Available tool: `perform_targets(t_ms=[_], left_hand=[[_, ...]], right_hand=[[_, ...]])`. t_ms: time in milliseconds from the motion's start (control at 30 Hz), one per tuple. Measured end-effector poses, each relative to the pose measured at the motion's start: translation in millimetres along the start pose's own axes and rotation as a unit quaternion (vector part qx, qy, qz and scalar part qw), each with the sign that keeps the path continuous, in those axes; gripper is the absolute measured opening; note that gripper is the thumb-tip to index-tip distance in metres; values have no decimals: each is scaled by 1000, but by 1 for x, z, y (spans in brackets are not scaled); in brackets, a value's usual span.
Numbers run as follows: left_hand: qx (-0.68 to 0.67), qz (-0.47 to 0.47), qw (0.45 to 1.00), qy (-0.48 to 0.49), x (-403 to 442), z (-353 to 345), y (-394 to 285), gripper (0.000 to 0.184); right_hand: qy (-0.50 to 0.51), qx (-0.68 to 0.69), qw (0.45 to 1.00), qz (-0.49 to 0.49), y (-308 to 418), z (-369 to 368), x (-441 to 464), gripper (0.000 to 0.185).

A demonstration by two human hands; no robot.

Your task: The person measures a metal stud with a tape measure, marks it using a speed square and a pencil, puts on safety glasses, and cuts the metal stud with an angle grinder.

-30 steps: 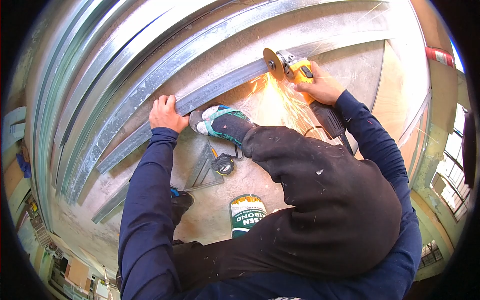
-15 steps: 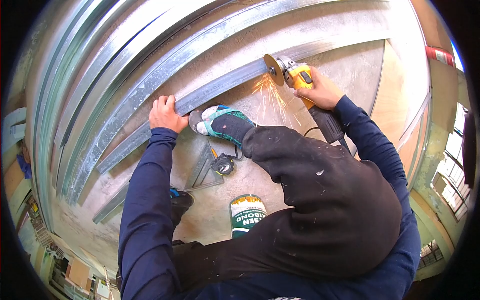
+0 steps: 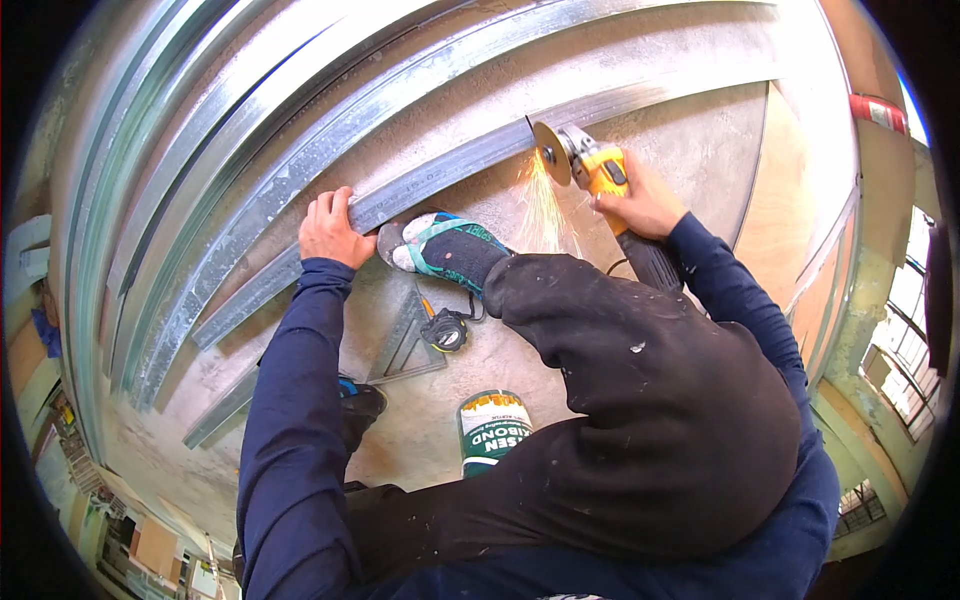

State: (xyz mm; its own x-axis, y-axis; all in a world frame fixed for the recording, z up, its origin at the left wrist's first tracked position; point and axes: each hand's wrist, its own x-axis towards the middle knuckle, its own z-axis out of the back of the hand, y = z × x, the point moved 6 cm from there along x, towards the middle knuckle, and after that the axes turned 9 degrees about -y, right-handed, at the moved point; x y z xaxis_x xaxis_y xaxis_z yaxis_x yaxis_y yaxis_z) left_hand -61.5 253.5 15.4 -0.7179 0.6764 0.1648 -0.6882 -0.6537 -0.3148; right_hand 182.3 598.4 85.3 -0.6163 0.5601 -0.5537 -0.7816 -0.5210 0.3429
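Note:
My right hand [image 3: 643, 196] is wrapped round a yellow and black angle grinder [image 3: 604, 172]. Its cutting disc [image 3: 553, 154] meets the near edge of a galvanized metal channel [image 3: 455, 170], and sparks [image 3: 545, 210] spray down toward my knee. A thin dark cut line shows in the channel just left of the disc. At the channel's left end, my left hand [image 3: 335, 230] grips the metal, fingers over the far side and thumb by my foot. My foot in a sock and flip-flop [image 3: 440, 250] rests against the channel's near side.
A tape measure [image 3: 445, 330], a pencil [image 3: 427, 306] and a triangular square [image 3: 408, 345] lie on the floor before me. A green and white can [image 3: 495, 432] stands by my leg. Several long metal channels [image 3: 250, 190] lie beyond and left. Plywood [image 3: 765, 190] is at right.
The grinder and my right hand have shifted slightly down and to the right, the disc tilting. A cut line now shows in the channel, and the sparks fall more steeply. My left hand stays put.

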Motion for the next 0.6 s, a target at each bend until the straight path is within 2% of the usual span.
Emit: perform_targets(t_ms=[67, 133, 167, 267, 300, 367, 433, 500, 567, 600], left_hand=[[-6, -7, 1000, 0, 0, -1, 3, 61], [-17, -13, 998, 56, 4, -7, 9, 59], [-17, -14, 998, 54, 7, -6, 13, 59], [-66, 38, 969, 234, 28, 0, 24, 64], [-116, 54, 949, 289, 31, 1, 30, 64], [-229, 61, 916, 324, 26, -6, 45, 64], [-208, 49, 916, 339, 21, -6, 48, 65], [-192, 46, 923, 331, 19, -7, 49, 67], [-141, 60, 928, 338, 16, -11, 51, 70], [-135, 44, 943, 301, 16, -12, 51, 73]], right_hand=[[14, 26, 1000, 4, -15, -2, -9, 82], [16, 59, 998, 20, -14, 2, -20, 82], [13, 59, 998, 21, -16, 0, -24, 82], [-26, 215, 976, -13, -21, 1, -30, 77], [-26, 216, 976, -13, -17, 3, -31, 77], [-42, 249, 967, -23, -10, 9, -28, 76], [-38, 235, 971, 1, -10, 9, -18, 80], [-38, 140, 989, 27, -5, 8, -12, 87], [-24, 111, 993, 13, 1, 8, -11, 91], [-10, 81, 997, 0, 5, 7, -12, 94]])
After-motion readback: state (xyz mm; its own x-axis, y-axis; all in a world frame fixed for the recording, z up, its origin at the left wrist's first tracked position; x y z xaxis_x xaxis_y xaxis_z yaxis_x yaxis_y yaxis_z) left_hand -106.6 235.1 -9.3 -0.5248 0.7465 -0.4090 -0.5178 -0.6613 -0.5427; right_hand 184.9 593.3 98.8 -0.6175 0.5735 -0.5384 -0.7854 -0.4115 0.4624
